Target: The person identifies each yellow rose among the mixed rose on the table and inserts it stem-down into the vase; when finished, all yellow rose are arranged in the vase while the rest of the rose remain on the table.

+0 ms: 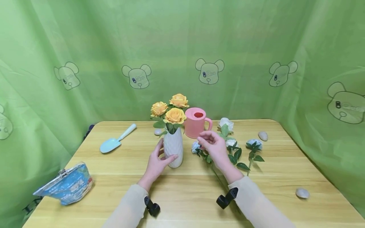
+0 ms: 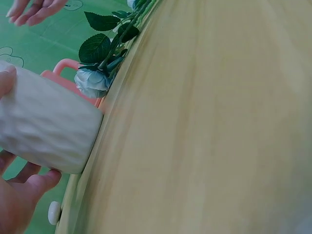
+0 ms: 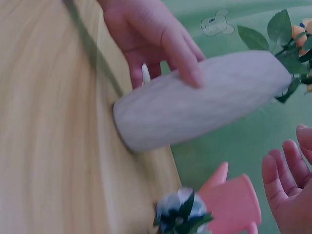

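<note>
A white textured vase stands upright on the wooden table with yellow roses in it. My left hand grips the vase's lower half, thumb in front and fingers around its left side. Just right of the vase, my right hand is raised with fingers loosely bent and nothing in them. In the right wrist view this hand shows empty beside the vase. Below it lies a pale blue rose, its stem running under the wrist. Behind stands a pink watering can.
Right of my right hand lie a white rose and another blue rose. A light blue trowel lies at the left, with a blue plastic bag nearer me. Stones dot the table. A green curtain hangs behind.
</note>
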Motion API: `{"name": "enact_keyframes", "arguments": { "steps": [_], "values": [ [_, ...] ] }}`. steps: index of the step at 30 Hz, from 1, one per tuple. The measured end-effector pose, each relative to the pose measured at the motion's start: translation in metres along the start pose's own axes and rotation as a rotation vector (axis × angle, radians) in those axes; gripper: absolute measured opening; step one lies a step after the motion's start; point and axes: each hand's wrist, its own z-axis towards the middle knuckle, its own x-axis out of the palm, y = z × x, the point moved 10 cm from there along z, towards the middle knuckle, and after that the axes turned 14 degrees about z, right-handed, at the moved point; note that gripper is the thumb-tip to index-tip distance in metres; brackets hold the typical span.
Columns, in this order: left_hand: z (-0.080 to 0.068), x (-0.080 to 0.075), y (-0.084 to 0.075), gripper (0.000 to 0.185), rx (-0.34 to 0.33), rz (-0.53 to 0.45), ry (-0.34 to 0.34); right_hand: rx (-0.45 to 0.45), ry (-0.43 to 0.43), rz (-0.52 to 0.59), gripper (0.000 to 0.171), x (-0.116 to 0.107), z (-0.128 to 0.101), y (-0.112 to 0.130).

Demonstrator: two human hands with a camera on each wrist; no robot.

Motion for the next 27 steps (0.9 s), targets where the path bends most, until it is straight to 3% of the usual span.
{"name": "enact_keyframes", "arguments": {
  "steps": [11, 19, 27],
  "values": [
    [0.010, 0.005, 0.031, 0.086, -0.015, 0.009, -0.029, 0.070, 0.000, -0.125, 0.031, -0.043, -0.012, -0.008],
    [0.010, 0.005, 0.030, 0.086, -0.010, 0.007, -0.032, 0.165, -0.026, -0.197, 0.034, -0.070, -0.023, -0.020],
    [0.009, 0.004, 0.031, 0.087, -0.013, 0.011, -0.026, 0.342, 0.000, -0.252, 0.037, -0.092, -0.041, -0.044]
  ]
}}
